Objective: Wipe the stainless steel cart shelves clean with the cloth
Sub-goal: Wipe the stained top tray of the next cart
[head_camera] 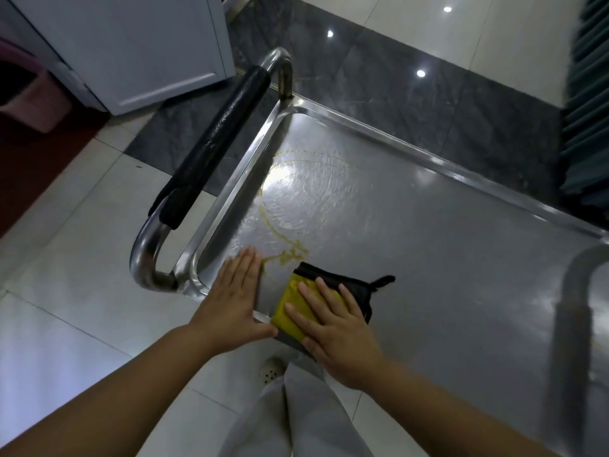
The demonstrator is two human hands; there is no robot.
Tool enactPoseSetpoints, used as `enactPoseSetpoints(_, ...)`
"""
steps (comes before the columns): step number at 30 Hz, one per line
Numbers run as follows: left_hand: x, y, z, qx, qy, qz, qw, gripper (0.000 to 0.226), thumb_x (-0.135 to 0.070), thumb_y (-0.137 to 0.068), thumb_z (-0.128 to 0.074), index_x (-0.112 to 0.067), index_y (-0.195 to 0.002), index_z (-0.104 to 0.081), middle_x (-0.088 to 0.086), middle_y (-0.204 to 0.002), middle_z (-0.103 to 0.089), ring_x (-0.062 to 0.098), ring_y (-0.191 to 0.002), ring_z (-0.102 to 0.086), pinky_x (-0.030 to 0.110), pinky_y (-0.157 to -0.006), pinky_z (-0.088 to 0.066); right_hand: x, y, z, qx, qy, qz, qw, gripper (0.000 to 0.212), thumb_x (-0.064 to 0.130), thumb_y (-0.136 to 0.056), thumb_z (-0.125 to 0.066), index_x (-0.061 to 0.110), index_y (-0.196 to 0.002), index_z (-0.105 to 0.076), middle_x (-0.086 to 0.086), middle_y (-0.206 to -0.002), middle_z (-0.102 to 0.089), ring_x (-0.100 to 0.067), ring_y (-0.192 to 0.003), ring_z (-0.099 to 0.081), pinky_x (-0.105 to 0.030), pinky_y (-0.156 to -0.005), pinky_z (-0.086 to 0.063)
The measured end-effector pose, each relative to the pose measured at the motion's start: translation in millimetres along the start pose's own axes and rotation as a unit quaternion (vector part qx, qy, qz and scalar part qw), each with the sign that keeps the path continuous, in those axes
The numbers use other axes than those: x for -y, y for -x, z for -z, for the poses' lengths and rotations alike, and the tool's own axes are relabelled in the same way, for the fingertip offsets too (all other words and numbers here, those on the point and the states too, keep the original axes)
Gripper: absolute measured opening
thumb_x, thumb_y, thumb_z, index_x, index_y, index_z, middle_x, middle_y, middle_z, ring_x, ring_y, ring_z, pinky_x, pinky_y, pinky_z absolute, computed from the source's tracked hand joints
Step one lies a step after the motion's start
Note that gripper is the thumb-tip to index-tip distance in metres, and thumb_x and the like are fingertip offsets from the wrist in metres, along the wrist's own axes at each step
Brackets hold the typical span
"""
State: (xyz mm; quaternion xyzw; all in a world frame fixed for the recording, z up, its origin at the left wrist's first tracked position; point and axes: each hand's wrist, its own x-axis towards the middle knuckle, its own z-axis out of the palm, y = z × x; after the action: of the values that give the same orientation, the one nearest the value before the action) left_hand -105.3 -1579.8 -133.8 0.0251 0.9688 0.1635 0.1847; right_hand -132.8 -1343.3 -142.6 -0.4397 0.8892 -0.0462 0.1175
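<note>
The stainless steel cart's top shelf fills the right half of the view. A yellowish smear curls across its near left corner, with circular streaks above it. A folded cloth, yellow on one side and black on the other, lies on the shelf by the near rim. My right hand presses flat on the cloth with straight, spread fingers. My left hand lies flat on the shelf's near left corner, fingers together, just left of the cloth and touching the smear's edge.
The cart's handle with black foam grip runs along the shelf's left end. A white cabinet stands at the far left on the tiled floor. A dark ribbed object is at the far right. My trouser leg and shoe show below.
</note>
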Motion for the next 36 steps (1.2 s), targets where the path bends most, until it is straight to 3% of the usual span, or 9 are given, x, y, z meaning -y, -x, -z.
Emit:
enactPoseSetpoints(2,11.9,3.9,6.2,0.006,0.036,0.035,0.999,0.132,-0.087,-0.053,-0.04,-0.018,-0.139,0.034,-0.003,-0.146,0.039,0.004,-0.13,0.041,0.026,-0.109,0.023,-5.7,-0.7,3.0,0.007,-0.002,0.026,1.0,0.053,0.048,-0.097,-0.032,0.038,-0.148,-0.027,0.003,-0.158,-0.021,-0.026,-0.146,-0.015,-0.049,-0.112,-0.015)
enactPoseSetpoints(5,18.8,6.3,9.6,0.011,0.04,0.064,0.997,0.133,-0.088,-0.049,-0.038,-0.019,-0.137,0.035,-0.005,-0.144,0.041,0.001,-0.126,0.045,0.024,-0.106,0.027,-34.0,-22.2,9.1,0.015,0.006,0.033,0.999,0.051,0.051,-0.099,-0.024,0.039,-0.148,-0.025,0.005,-0.158,-0.022,-0.024,-0.146,-0.015,-0.047,-0.114,-0.012)
enactPoseSetpoints(9,17.0,5.6,10.6,0.026,0.038,0.065,0.997,0.131,-0.088,-0.052,-0.034,-0.02,-0.131,0.044,-0.007,-0.137,0.051,0.003,-0.124,0.048,0.022,-0.1,0.035,-89.9,-77.2,27.8,0.011,0.001,-0.065,0.998,0.054,0.057,-0.096,-0.011,0.042,-0.148,-0.014,0.009,-0.158,-0.011,-0.023,-0.147,-0.014,-0.043,-0.115,-0.005)
enactPoseSetpoints(12,15.3,5.7,13.1,0.034,0.061,0.074,0.995,0.125,-0.088,-0.051,-0.031,-0.03,-0.12,0.055,-0.011,-0.132,0.055,0.002,-0.122,0.05,0.028,-0.105,0.027,-137.2,-118.0,46.9,0.016,-0.005,-0.154,0.988,0.061,0.062,-0.087,-0.004,0.046,-0.146,-0.002,0.012,-0.159,0.001,-0.019,-0.148,0.0,-0.04,-0.116,0.001)
enactPoseSetpoints(16,16.4,5.3,12.6,0.044,0.045,0.08,0.995,0.124,-0.087,-0.053,-0.028,-0.023,-0.124,0.052,-0.009,-0.134,0.054,0.005,-0.125,0.048,0.032,-0.109,0.023,-183.1,-165.6,72.4,0.023,-0.037,-0.255,0.966,0.054,0.053,-0.1,-0.019,0.039,-0.151,-0.008,0.006,-0.161,0.008,-0.02,-0.148,0.008,-0.044,-0.116,0.003)
enactPoseSetpoints(20,19.3,4.3,11.7,0.05,0.042,0.079,0.995,0.124,-0.086,-0.055,-0.029,-0.023,-0.125,0.051,-0.009,-0.135,0.053,0.007,-0.128,0.045,0.032,-0.11,0.021,-184.4,-184.1,77.5,0.038,-0.048,-0.284,0.957,0.055,0.048,-0.101,-0.02,0.035,-0.152,-0.004,0.002,-0.16,0.013,-0.023,-0.147,0.012,-0.047,-0.116,0.005)
enactPoseSetpoints(27,18.9,4.0,12.0,0.055,0.048,0.082,0.994,0.126,-0.086,-0.055,-0.033,-0.021,-0.129,0.046,-0.007,-0.139,0.049,0.009,-0.131,0.042,0.032,-0.11,0.021,-89.6,-121.6,42.3,0.046,-0.002,-0.142,0.989,0.065,0.056,-0.089,-0.006,0.038,-0.151,-0.011,0.001,-0.161,0.001,-0.028,-0.148,0.001,-0.049,-0.115,-0.005)
enactPoseSetpoints(31,18.4,3.8,13.7,0.061,0.042,0.077,0.994,0.126,-0.086,-0.056,-0.034,-0.018,-0.132,0.041,-0.005,-0.14,0.047,0.007,-0.128,0.044,0.032,-0.111,0.022,-24.1,-72.9,12.1,0.009,0.017,-0.015,1.0,0.057,0.048,-0.095,-0.03,0.035,-0.149,-0.022,-0.003,-0.159,-0.017,-0.033,-0.146,-0.013,-0.052,-0.112,-0.014)
enactPoseSetpoints(36,18.7,3.2,14.3,0.057,0.017,0.075,0.995,0.128,-0.087,-0.059,-0.036,-0.02,-0.132,0.044,-0.002,-0.141,0.047,0.009,-0.128,0.045,0.029,-0.107,0.028,-8.7,-56.6,5.4,-0.007,0.007,0.065,0.998,0.054,0.049,-0.096,-0.036,0.038,-0.149,-0.026,0.002,-0.159,-0.019,-0.027,-0.147,-0.013,-0.05,-0.114,-0.015)
